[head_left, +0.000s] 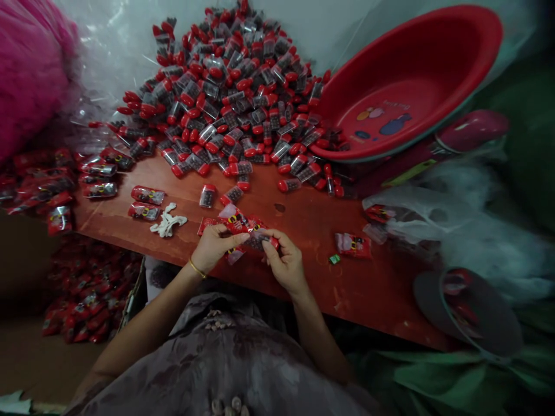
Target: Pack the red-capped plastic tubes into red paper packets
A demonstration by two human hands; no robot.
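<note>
A reddish-brown wooden table is bearing a big heap of red-capped clear plastic bottles. At its near edge, the left hand and right hand are pinching one small red-capped bottle between them, over red printed wrappers.

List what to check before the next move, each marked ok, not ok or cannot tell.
1. Red-capped container steadied by both left hand and right hand: ok.
2. Tabletop bare around the hands: not ok, printed wrappers lie there.
3. White crumpled piece apart from the hands: ok.
4. Green scrap off the tabletop: not ok.
5. Container fully closed: cannot tell, fingers cover part.
</note>
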